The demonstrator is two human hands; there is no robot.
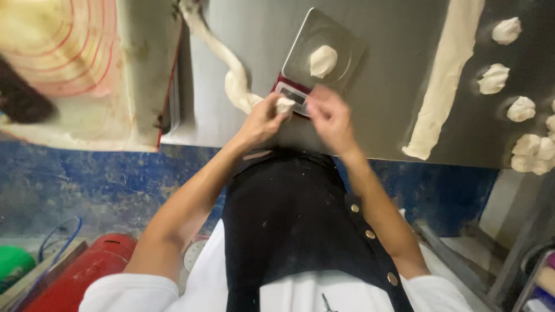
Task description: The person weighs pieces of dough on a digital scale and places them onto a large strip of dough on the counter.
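My left hand grips the near end of a long dough rope that snakes across the steel table. A small dough lump sticks out at that hand's fingertips. My right hand hovers just right of the lump with its fingers bunched; I see nothing in them. Both hands are over the front edge of a kitchen scale, whose steel platform carries one dough piece.
A long flat dough strip lies to the right, with several torn dough pieces beyond it. A baking mat with red circles lies at the left. A red cylinder stands on the blue floor.
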